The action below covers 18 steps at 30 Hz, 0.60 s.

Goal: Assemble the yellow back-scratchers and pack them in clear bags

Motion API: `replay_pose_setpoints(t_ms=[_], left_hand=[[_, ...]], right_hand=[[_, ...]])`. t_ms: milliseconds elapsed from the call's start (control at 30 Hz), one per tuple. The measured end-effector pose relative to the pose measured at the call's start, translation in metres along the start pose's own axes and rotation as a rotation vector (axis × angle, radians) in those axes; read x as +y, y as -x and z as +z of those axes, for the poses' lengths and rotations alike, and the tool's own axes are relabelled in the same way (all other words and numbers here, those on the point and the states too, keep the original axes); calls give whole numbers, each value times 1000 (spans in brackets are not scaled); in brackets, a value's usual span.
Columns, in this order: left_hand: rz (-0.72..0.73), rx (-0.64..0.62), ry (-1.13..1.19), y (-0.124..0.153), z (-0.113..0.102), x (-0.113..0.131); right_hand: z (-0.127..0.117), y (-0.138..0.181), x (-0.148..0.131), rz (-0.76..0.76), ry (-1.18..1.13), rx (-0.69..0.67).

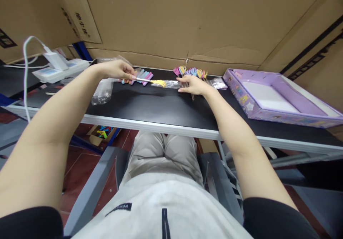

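Note:
My left hand is closed around a back scratcher with a thin silver rod and a yellow claw-shaped head. The rod points right, its head above the black tabletop. Over the right end of a clear plastic sleeve is my right hand, thumb and fingers apart; whether it presses on the sleeve is hard to see. Just behind that hand lies a row of back scratchers with pink, yellow, blue and purple claw heads. Pastel tube-shaped handles lie beside my left fingertips.
A purple open box stands on the right. Crumpled clear plastic bags lie left of centre. Further left is a white power strip with a plugged-in charger and cable. Cardboard walls the back. A small box of colourful pieces sits below the table.

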State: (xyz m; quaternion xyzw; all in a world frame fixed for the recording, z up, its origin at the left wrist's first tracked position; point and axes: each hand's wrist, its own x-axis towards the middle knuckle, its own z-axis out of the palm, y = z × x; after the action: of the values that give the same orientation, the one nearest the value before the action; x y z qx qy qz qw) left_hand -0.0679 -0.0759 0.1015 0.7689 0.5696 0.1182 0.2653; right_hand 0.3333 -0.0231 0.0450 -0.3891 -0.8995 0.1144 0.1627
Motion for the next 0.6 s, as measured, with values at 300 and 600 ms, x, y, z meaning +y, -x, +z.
replay_pose_setpoints(t_ms=[300,600], left_hand=[[7,38,-13,-8,9,2],[30,-5,-11,-2,16,3]], right_hand=[[6,-2,0,-22,35,3],[24,-4,-24,-50,31,-37]])
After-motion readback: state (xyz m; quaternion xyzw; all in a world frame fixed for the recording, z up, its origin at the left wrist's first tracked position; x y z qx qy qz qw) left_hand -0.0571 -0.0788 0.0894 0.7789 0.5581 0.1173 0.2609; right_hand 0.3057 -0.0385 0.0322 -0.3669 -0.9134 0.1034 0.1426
